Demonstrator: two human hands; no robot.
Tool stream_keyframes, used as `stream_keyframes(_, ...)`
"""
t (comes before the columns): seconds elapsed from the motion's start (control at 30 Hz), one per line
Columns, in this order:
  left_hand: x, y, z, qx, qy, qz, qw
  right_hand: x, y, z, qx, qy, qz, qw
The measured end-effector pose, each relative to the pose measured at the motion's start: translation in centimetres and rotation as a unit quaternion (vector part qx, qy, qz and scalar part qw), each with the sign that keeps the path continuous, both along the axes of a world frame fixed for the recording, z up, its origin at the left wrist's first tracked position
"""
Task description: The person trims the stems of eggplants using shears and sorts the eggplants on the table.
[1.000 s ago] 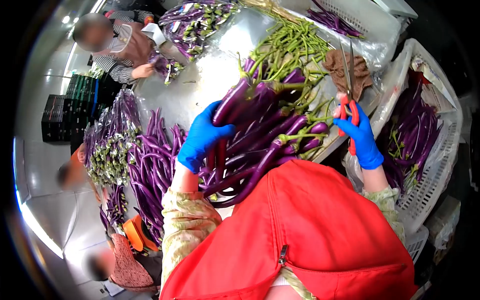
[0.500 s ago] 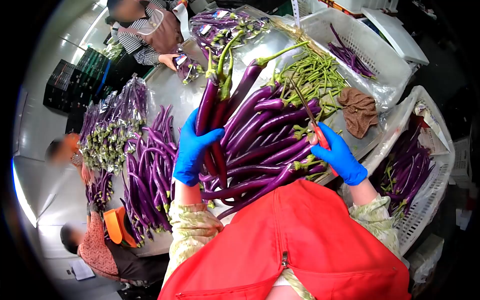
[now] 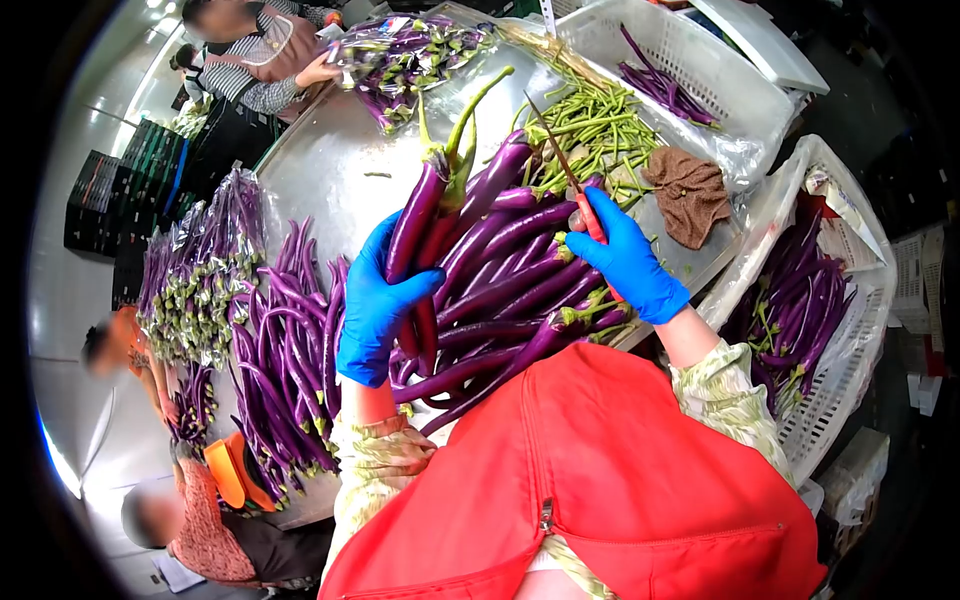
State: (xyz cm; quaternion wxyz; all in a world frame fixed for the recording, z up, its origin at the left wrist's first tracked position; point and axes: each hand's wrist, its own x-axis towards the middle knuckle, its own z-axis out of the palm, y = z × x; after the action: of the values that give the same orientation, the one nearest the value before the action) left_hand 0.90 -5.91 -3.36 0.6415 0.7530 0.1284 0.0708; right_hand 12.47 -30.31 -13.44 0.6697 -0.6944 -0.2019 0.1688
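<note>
Clock positions referred to the view as a whole, taken from its centre. The left hand (image 3: 380, 310), blue-gloved and at 9 o'clock, had its fingers closed around the held eggplants (image 3: 417, 215), a small bunch gripped along the body, with the stalk ends pointing toward 1 o'clock; this low grip presumably left the stalks exposed above the glove. The right hand (image 3: 635, 265), at 2 to 3 o'clock, had its fingers curled around the red handles of the scissors (image 3: 592, 216), whose tip pointed toward 11 o'clock; the blades appeared nearly together, though their exact gap could not be told. Between the hands, the pile (image 3: 510, 290) lay on the tabletop (image 3: 320, 165), many of its stalk ends turned toward 3 o'clock, perhaps for access from the side of the scissors. Cut stalks (image 3: 612, 130) were heaped at 1 o'clock, just beyond the blades. The cloth (image 3: 690, 195) lay crumpled at 2 o'clock, seemingly set within easy reach. The crate (image 3: 828, 400), at 3 o'clock, had raised sides that probably confined the eggplants inside. Loose eggplants (image 3: 290, 340) lay roughly parallel between 8 and 9 o'clock, with bagged eggplants (image 3: 200, 270) farther out, apparently grouped separately.
</note>
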Motion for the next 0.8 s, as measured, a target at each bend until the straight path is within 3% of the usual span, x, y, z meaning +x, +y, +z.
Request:
stream_keyframes(0.3, 0.5, 0.1, -0.2, 0.013, -0.004, -0.006, 1.0, 0.3, 0.3, -0.8, 0.08, 0.065, 0.008, 0.995)
stream_keyframes(0.63, 0.9, 0.2, -0.9, -0.009, -0.007, -0.007, 1.0, 0.4, 0.7, -2.1, 0.005, 0.013, -0.043, 0.999)
stream_keyframes(0.8, 1.3, 1.2, -1.5, -0.018, -0.018, 0.004, 1.0, 0.5, -0.2, -2.1, 0.055, 0.088, -0.056, 0.993)
